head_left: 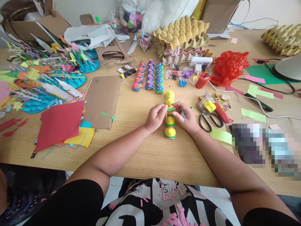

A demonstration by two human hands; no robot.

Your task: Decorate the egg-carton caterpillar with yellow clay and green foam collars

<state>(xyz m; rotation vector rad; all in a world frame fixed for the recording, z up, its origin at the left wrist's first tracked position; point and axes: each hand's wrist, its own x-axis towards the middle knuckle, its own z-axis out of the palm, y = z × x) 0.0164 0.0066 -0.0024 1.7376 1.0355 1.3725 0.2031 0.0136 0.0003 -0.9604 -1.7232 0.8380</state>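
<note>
The left hand (156, 117) pinches a green strand (171, 109) over a yellow row (169, 121) on the worktop (148, 157); the right hand's (190, 120) fingers close around a blue tool (183, 115). Green edges the two nearest domes; the far ones look untrimmed, apparently about halfway.

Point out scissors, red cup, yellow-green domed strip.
Scissors (205, 113): head view, at the pivot.
Red cup (201, 83): head view, on the outer wall.
Yellow-green domed strip (169, 121): head view, on the second dome from the near end.
</note>
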